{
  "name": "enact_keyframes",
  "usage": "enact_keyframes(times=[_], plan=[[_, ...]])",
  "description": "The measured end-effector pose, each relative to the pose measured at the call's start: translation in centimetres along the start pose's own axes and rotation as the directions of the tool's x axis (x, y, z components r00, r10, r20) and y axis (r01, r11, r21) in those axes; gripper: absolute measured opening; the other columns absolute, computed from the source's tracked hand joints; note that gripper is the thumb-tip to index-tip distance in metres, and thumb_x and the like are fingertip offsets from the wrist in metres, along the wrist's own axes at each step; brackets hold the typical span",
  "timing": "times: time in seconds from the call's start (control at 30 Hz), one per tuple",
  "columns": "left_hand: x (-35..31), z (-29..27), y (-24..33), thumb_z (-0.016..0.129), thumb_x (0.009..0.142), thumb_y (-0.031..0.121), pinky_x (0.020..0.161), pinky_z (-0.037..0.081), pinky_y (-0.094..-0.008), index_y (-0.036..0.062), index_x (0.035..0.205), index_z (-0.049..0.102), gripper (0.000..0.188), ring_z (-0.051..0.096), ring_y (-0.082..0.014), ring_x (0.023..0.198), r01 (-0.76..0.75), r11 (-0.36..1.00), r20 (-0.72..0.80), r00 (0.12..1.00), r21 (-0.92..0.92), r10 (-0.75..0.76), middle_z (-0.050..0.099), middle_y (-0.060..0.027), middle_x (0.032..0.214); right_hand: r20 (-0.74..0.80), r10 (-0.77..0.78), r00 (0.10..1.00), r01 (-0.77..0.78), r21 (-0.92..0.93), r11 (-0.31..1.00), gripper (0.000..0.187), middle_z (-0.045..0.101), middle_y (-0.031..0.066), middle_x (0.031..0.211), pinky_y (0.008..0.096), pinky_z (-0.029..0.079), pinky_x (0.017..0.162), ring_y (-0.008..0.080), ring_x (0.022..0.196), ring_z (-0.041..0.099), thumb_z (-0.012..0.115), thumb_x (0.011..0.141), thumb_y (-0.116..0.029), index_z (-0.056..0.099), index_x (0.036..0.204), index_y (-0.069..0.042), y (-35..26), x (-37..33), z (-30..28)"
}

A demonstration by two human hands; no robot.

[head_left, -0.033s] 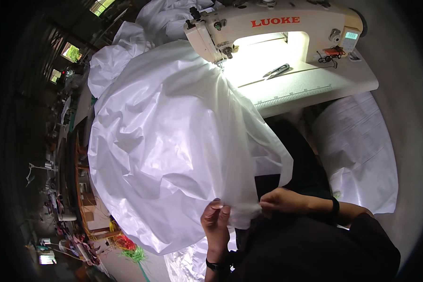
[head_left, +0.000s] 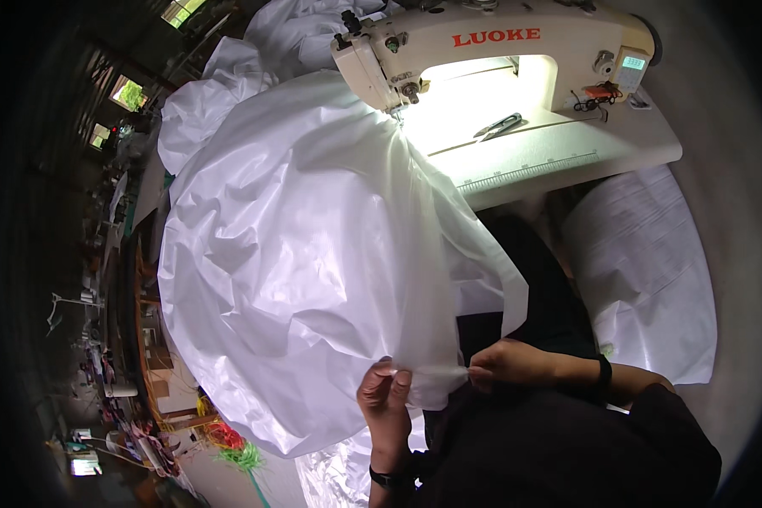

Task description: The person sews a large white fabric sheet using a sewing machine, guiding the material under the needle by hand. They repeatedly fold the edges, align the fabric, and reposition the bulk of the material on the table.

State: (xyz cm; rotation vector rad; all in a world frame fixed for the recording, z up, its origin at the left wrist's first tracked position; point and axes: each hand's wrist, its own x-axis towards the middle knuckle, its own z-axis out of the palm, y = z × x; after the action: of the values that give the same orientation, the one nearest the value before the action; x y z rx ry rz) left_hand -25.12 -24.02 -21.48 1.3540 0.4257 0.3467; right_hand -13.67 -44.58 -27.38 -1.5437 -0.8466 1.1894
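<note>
I have the left hand [head_left: 384,395] pinching the edge of the white sheet [head_left: 313,254] between thumb and fingers, while the right hand [head_left: 510,364], curled nearly closed, grips the same edge just to its right. The white sheet spreads ahead and leftward of both, reaching the sewing machine [head_left: 483,38], with snips [head_left: 501,125] lying beyond the right hand

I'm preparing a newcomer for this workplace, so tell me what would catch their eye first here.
The billowing white sheet dominates the middle of the view, its lower edge pinched by the left hand and right hand. Next comes the pale sewing machine at the top, with small snips lying in the bright light under its arm. Vivid red and green strands stand out at lower left.
</note>
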Motion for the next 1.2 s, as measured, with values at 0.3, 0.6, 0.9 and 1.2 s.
enact_keyframes(times=[0.3, 0.6, 0.9, 1.2], plan=[[0.0, -0.1, -1.0, 0.07, 0.087, -0.003, 0.091, 0.047, -0.0294, -0.001, 0.107, 0.063, 0.021, 0.062, -0.0139, 0.097, 0.183, 0.959, 0.144, 0.978, -0.215, -0.154, 0.069, -0.0066, 0.106, -0.141, 0.033, 0.989, 0.02, 0.356, 0.934, 0.032, 0.068, 0.0047, 0.096, 0.0283, 0.053, 0.078, 0.0128, 0.089, 0.064, 0.056, 0.102, -0.03, 0.065, 0.114, -0.002, -1.5, 0.8, -0.3], [0.1, -2.1, -0.9, 0.074, 0.087, 0.009, 0.087, 0.05, -0.0297, 0.0017, 0.109, 0.067, 0.024, 0.065, -0.014, 0.094, 0.231, 0.947, 0.067, 0.973, -0.223, -0.221, 0.071, -0.0061, 0.103, -0.29, 0.117, 0.95, -0.023, 0.309, 0.951, 0.03, 0.065, 0.003, 0.079, 0.0265, 0.05, 0.071, 0.0086, 0.073, 0.062, 0.057, 0.102, -0.026, 0.064, 0.089, -0.001, -0.2, -2.4, -1.0], [0.0, -1.7, -0.6, 0.065, 0.094, 0.005, 0.078, 0.047, -0.0222, 0.0021, 0.102, 0.065, 0.008, 0.06, -0.0069, 0.083, 0.129, 0.992, -0.074, 0.989, 0.005, -0.128, 0.069, -0.0012, 0.094, -0.516, -0.476, 0.712, 0.016, -0.666, 0.746, 0.033, 0.066, 0.0094, 0.092, 0.0333, 0.052, 0.071, 0.0268, 0.082, 0.067, 0.07, 0.089, -0.036, 0.063, 0.103, -0.006, -4.8, -2.6, -1.3], [-0.8, 0.7, -0.9, 0.063, 0.093, 0.001, 0.074, 0.047, -0.0207, -0.0005, 0.102, 0.067, 0.01, 0.059, -0.0049, 0.081, 0.224, 0.945, -0.015, 0.974, 0.24, -0.227, 0.068, -0.0003, 0.092, -0.12, -0.729, 0.673, 0.425, -0.745, 0.514, 0.015, 0.065, 0.0019, 0.085, 0.0292, 0.051, 0.062, 0.0177, 0.071, 0.066, 0.073, 0.085, -0.021, 0.063, 0.091, -0.011, -5.1, -0.2, 1.9]])
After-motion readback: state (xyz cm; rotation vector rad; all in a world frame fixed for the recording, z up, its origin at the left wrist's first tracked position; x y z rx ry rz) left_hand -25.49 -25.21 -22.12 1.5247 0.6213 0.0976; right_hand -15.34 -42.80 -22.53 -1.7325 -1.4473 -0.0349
